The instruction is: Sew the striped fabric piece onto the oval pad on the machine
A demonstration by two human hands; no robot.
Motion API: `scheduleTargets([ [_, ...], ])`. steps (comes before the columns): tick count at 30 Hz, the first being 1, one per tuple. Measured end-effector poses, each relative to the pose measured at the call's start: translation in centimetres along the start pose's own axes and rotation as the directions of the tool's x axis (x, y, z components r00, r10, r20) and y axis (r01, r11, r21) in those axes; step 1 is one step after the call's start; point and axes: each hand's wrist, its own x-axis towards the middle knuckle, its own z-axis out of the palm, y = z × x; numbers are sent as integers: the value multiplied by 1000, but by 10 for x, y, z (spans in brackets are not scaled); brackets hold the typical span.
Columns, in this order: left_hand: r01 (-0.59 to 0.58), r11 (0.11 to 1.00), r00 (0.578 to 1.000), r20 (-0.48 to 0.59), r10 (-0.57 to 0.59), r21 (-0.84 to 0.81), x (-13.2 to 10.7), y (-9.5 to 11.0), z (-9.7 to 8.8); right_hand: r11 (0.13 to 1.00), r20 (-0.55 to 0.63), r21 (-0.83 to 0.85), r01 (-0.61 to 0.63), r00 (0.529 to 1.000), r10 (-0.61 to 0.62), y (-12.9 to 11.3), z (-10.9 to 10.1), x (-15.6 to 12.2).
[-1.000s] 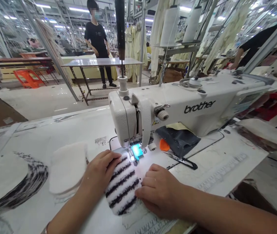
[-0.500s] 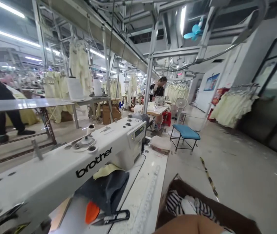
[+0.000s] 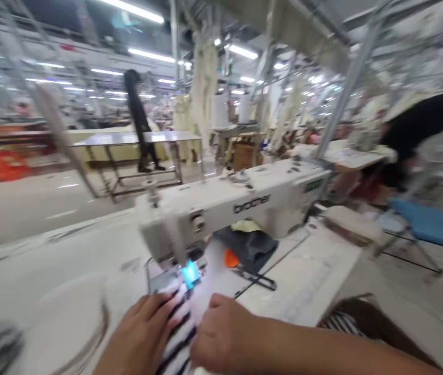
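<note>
Striped fabric piece (image 3: pixel 176 333) pressed flat under both hands, left hand (image 3: pixel 139 338), right hand (image 3: pixel 221 336), sewing machine (image 3: pixel 221 213) behind

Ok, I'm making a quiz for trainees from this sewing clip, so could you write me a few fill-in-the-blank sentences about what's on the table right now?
1. Both hands, the left hand and the right hand, rest on a fabric piece patterned with black and white ____.
2. The brand name on the sewing machine reads ____.
3. The small light glowing by the needle is ____ in colour.

Missing words: stripes; brother; blue-green
</note>
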Motion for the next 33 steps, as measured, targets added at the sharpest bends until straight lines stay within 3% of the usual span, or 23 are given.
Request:
scheduleTargets([
  [3,-24,991,998,62,16,131,-5,15,-6,989,-146,149,-17,988,39,-2,14,-1],
  [6,-4,990,992,125,-14,141,4,23,-6,980,-216,198,0,975,44,0,11,-5],
  [11,-8,992,987,161,-13,128,13,20,-8,979,-205,204,6,978,37,5,6,-4],
  [21,35,990,964,257,-70,136,17,7,-10,959,-185,281,-40,978,95,8,15,3],
  [33,31,993,972,227,-57,116,18,5,-8,944,-184,327,-51,976,117,6,18,3],
])
